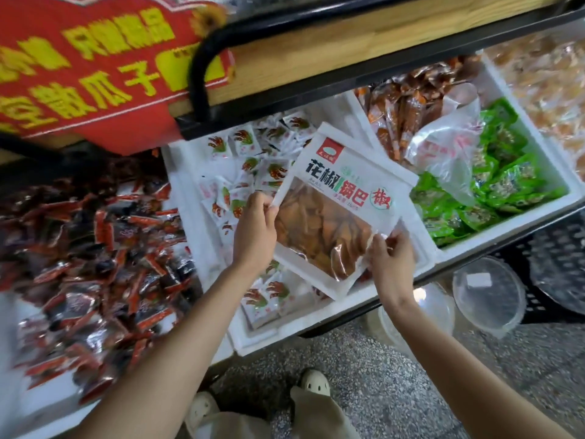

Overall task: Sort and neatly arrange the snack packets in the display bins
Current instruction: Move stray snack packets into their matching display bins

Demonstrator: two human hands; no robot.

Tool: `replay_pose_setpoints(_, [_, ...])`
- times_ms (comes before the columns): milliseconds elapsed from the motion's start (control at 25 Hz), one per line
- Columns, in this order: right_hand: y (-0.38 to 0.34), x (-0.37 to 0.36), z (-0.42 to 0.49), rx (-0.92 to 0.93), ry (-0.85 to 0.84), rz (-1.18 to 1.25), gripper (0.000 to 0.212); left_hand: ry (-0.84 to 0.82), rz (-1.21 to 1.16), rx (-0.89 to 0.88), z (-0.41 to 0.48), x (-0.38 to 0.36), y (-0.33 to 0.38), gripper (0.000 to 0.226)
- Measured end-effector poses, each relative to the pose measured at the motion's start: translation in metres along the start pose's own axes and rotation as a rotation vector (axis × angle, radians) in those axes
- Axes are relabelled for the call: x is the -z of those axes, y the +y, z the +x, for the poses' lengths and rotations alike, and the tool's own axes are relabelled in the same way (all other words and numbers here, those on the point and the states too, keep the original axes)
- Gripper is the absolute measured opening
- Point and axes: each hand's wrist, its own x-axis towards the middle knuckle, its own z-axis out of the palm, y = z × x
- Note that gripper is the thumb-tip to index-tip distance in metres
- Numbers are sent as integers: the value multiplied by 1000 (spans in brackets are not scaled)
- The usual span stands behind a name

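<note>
Packet (335,185) between left grip (254,229), right grip (392,261)

Red sign (95,68): motion-blurred, cut by top and left edges. Red-and-black packets (95,248): smeared, print unreadable, heap runs off left edge. Large packet (335,210) hides some white packets (253,160) beneath it; its small print too fine to read. Left hand (253,229): digits behind large packet's edge out of sight. Clear bag (449,153) veils some green packets (500,185). Wooden shelf (316,55) covers bins' rear. Pale packets (544,77) top right: blurred, possibly orange, cut by right edge.
</note>
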Motion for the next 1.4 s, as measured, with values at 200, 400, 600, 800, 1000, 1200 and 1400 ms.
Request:
replay_pose_setpoints(200, [-29, -71, -83, 99, -203, 43, 15, 174, 86, 115, -46, 95, -62, 13])
replay_pose_setpoints(400, [-56, -151, -180, 182, -412, 36, 13, 337, 136, 244, -111, 197, -138, 14])
replay_pose_setpoints(600, [-69, -241, -280, 224, -656, 96, 14, 502, 168, 393, -171, 295, -224, 10])
replay_pose_setpoints(800, [-88, -322, -368, 305, -893, 57, 15, 669, 230, 565, -230, 377, -299, 11])
replay_pose_setpoints(1000, [-74, -409, -407, 350, -1005, -235, 8, 743, 301, 724, -259, 427, -353, 8])
replay_pose_setpoints(1200, [-56, -441, -410, 341, -1172, -445, 18, 496, 306, 942, -258, 441, -382, 12])
replay_pose_setpoints(1400, [-42, -399, -374, 421, -1261, -505, 30, 369, 615, 638, -229, 407, -344, 36])
